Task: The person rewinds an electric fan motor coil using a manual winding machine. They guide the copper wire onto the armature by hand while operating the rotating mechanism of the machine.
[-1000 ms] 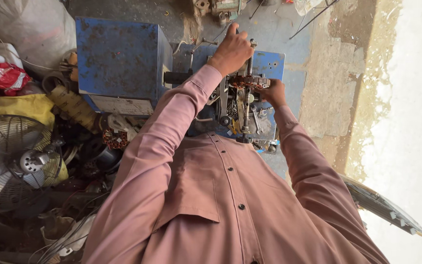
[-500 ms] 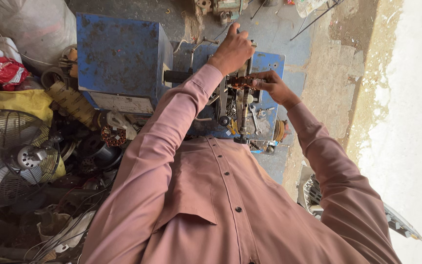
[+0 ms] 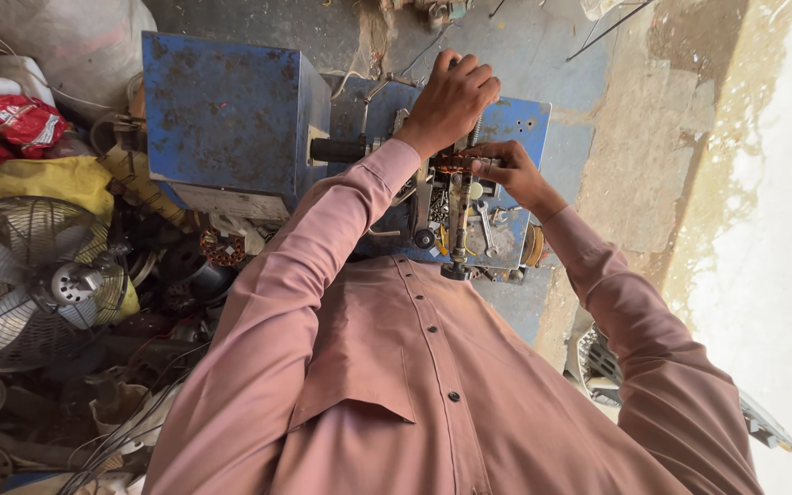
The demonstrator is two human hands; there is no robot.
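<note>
While fists clamped on the winder [image 3: 469, 197]: fan [image 3: 34, 280] and blue box [image 3: 226, 119] beside, left.

Blue metal winding machine [image 3: 231, 119], rusty and chipped, boxy housing at left, flat plate at right. Copper-wound coil [image 3: 456, 163] sits on its upright spindle, at plate's middle, among metal fittings.

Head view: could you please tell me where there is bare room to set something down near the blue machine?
The flat top of the blue box is bare, as is the floor beyond the hands. The plate beneath the left hand and right hand is crowded with parts; left of the box, the fan and scrap fill everything.
</note>
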